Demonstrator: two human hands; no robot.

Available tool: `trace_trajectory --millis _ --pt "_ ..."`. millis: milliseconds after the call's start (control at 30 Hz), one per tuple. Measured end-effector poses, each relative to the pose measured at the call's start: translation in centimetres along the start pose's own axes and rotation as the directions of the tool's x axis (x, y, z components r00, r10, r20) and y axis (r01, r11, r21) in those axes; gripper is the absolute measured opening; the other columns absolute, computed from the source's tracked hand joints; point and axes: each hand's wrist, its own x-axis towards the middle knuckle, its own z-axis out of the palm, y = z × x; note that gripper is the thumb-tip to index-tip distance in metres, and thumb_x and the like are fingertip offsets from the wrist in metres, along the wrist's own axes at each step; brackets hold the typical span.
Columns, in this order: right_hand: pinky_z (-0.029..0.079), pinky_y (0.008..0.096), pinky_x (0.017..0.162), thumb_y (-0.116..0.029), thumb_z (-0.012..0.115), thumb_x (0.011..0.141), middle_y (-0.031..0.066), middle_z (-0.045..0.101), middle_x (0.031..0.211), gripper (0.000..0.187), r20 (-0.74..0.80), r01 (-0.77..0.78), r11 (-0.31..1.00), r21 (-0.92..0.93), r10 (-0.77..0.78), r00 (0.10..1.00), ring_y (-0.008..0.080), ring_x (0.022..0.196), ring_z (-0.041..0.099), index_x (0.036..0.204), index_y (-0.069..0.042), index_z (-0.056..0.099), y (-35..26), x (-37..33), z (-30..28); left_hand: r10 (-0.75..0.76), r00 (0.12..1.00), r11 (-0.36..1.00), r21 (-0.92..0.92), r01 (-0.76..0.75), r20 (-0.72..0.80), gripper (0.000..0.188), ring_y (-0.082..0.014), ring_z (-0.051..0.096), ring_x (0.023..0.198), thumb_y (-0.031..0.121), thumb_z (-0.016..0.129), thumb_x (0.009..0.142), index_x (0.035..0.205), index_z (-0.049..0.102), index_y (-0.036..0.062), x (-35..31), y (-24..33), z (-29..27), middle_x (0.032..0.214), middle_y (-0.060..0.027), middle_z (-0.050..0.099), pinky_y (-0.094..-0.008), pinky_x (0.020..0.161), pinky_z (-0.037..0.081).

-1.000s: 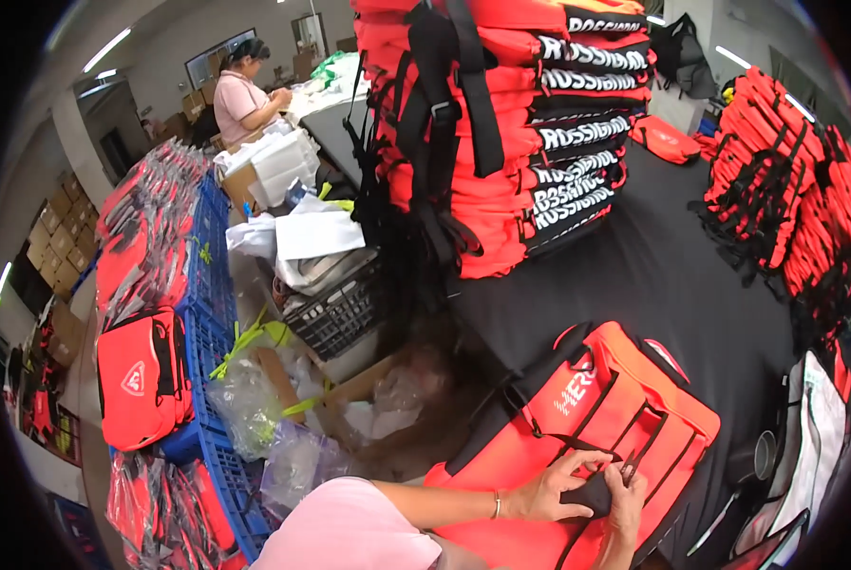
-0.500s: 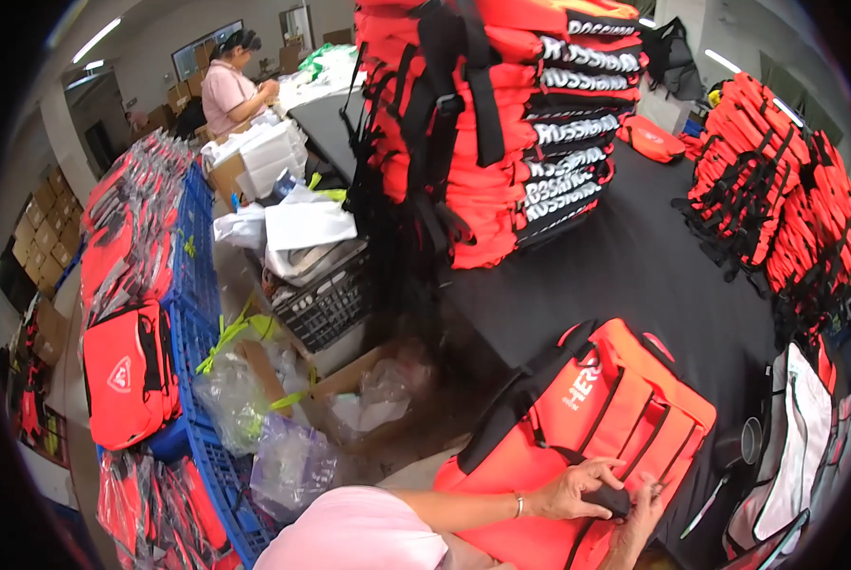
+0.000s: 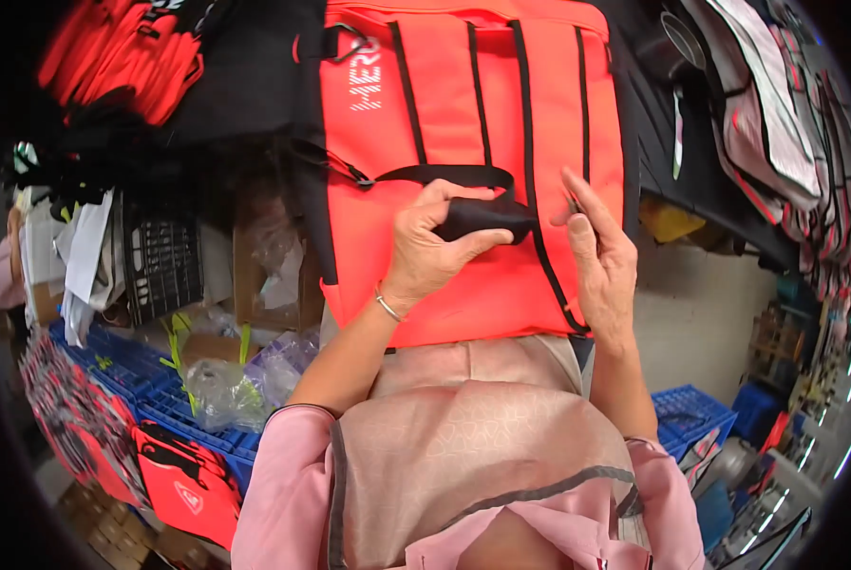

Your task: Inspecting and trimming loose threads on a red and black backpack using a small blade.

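A bright red-orange backpack [image 3: 473, 299] with black trim lies in front of me, its near edge at my lap. My left hand [image 3: 424, 245] is closed around a dark padded piece of strap [image 3: 481, 220], thumb below and fingers above. From a buckle at the bag's left, a black webbing strap [image 3: 454, 175] loops to this piece. To the right of it, over the bag, my right hand [image 3: 601, 271] pinches a small, thin metal-looking tool [image 3: 571, 200]. The tool's exact kind is too small to tell, and its tip is apart from the strap.
A black-covered table [image 3: 245, 104] carries red bags [image 3: 126, 66] at the far left. Grey and white bags [image 3: 767, 123], a dark cup [image 3: 677, 43] and a white-bladed tool [image 3: 677, 133] lie to the right. Blue crates [image 3: 687, 418] and a black crate [image 3: 164, 271] stand lower down.
The view has swung downward and right, bringing the backpack to the middle. My right hand has drawn away from the dark strap piece, while my left hand keeps hold of it.
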Motion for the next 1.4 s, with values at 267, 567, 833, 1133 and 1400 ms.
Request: trace_trajectory --millis 267,567,833,1133,1400 --pt "0.052 0.031 0.076 -0.017 0.072 0.088 0.0119 0.068 0.091 0.026 0.005 0.034 0.971 -0.238 -0.034 0.999 0.0207 0.082 0.066 0.106 0.001 0.065 -0.6 -2.3 -1.0 0.088 0.996 0.995 0.049 -0.089 0.03 0.03 -0.0177 0.067 0.096 0.007 0.086 0.07 0.098 0.076 0.0049 -1.5 -0.8 1.2 0.106 -0.009 0.071 -0.0299 0.084 0.054" --pt "0.051 0.0329 0.063 -0.02 0.078 0.081 0.0097 0.068 0.08 0.024 0.024 0.135 0.899 -0.417 -0.138 0.99 0.0227 0.072 0.066 0.094 -0.003 0.069 0.2 -1.8 -0.4 0.122 0.99 0.984 0.124 -0.131 0.071 0.03 -0.0157 0.067 0.092 0.006 0.086 0.07 0.098 0.077 0.0066 -1.0 -0.8 0.9 0.104 -0.0062 0.071 -0.0285 0.081 0.054" --pt "0.05 0.0334 0.06 -0.019 0.078 0.079 0.0088 0.067 0.076 0.022 0.055 0.244 0.864 -0.441 -0.245 0.968 0.0237 0.068 0.064 0.089 -0.002 0.069 0.7 -1.4 -0.5 0.144 0.985 0.976 0.152 -0.157 0.091 0.03 -0.0152 0.067 0.091 0.007 0.086 0.069 0.098 0.077 0.0075 -0.8 -0.8 0.8 0.102 -0.0051 0.071 -0.028 0.079 0.054" --pt "0.052 0.0265 0.071 -0.007 0.076 0.082 0.0094 0.071 0.083 0.016 0.156 -0.008 0.98 -0.2 0.039 0.987 0.0136 0.075 0.066 0.092 0.003 0.069 0.9 -0.8 -1.3 0.077 0.991 0.985 0.143 -0.092 0.109 0.028 -0.0144 0.066 0.09 0.005 0.086 0.069 0.096 0.077 0.0071 -0.9 -1.0 0.8 0.104 -0.0064 0.071 -0.0272 0.078 0.053" --pt "0.054 0.0303 0.065 -0.019 0.079 0.081 0.0115 0.071 0.084 0.024 0.032 0.055 0.975 -0.215 -0.049 0.998 0.0209 0.072 0.068 0.093 -0.001 0.071 1.8 -1.6 -0.7 0.095 0.987 0.978 0.172 -0.118 0.132 0.028 -0.0144 0.066 0.091 0.004 0.085 0.068 0.094 0.077 0.0075 -0.6 -0.9 0.6 0.105 -0.0065 0.071 -0.027 0.078 0.053"
